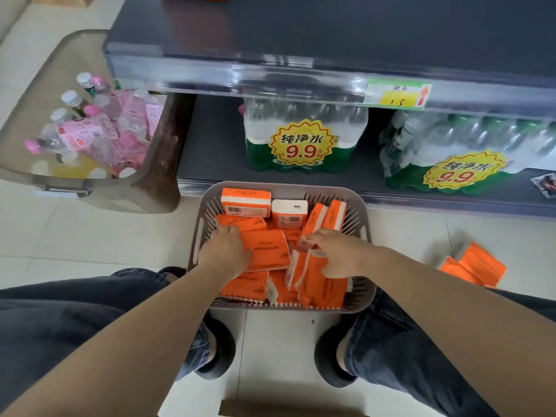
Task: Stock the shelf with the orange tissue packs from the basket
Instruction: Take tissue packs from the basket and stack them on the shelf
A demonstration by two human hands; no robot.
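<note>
The basket (358,206) sits on the floor (90,236), full of orange packs (245,203), with the dark shelf (301,34) at its 12 o'clock. The left hand (224,251) grips a flat pack (267,251) at the basket's 9 o'clock, fingers curled over its edge. The right hand (340,254), at 3 o'clock, has fingers curled round the low end of a leaning pack (314,219), and loose packs (478,264) lie on the floor further out at 3 o'clock.

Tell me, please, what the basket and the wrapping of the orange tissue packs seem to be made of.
The basket looks like moulded grey plastic, matt: thin even slats, rounded corners. The orange tissue packs seem wrapped in thin, smooth plastic film, creased at the ends, though paper cannot be ruled out.
</note>
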